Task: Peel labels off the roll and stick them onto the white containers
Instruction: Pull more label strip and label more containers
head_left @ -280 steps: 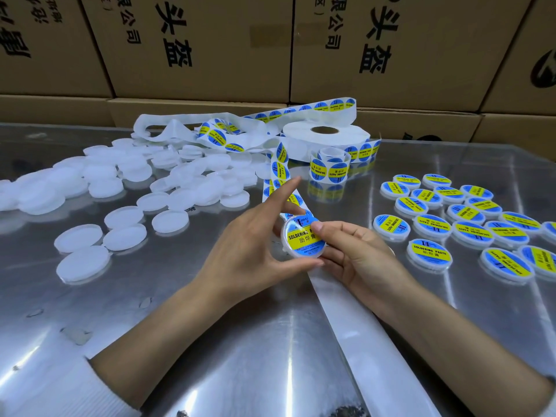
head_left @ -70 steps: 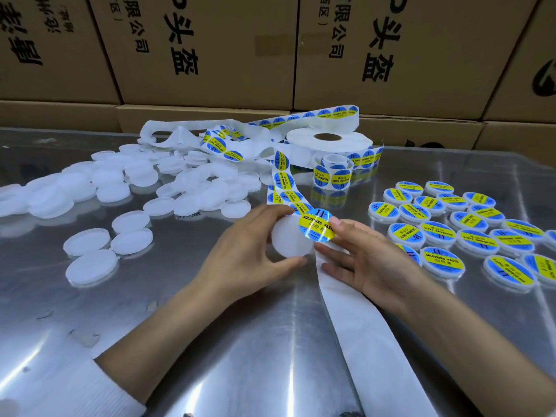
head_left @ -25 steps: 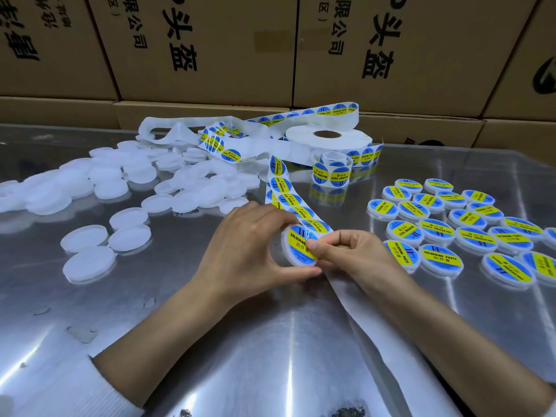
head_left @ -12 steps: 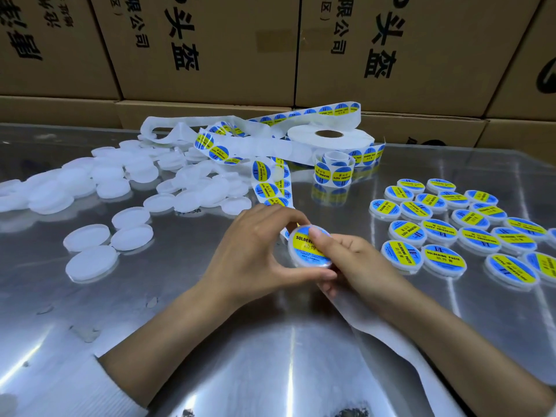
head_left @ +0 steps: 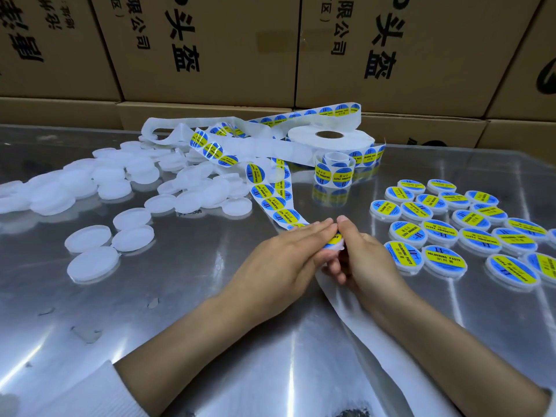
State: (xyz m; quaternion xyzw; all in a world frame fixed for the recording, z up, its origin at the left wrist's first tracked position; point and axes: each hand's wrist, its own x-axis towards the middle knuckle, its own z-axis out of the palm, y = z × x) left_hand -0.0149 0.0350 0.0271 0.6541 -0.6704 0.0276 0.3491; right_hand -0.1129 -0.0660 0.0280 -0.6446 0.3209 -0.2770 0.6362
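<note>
I see both hands meeting at the table (head_left: pixel 210 341) centre. My left hand (head_left: pixel 279 263) lies fingers extended over a white container (head_left: pixel 336 247); my right hand (head_left: pixel 365 260) pinches it from the right, a yellow-blue label (head_left: pixel 334 238) showing between them. The label strip (head_left: pixel 275 203) runs from the hands back to the label roll (head_left: pixel 331 139). Unlabelled containers (head_left: pixel 132 218) lie left; labelled containers (head_left: pixel 445 233) lie right. Bare backing paper (head_left: pixel 376 341) trails toward me. Cardboard boxes (head_left: pixel 210 46) stand behind.
</note>
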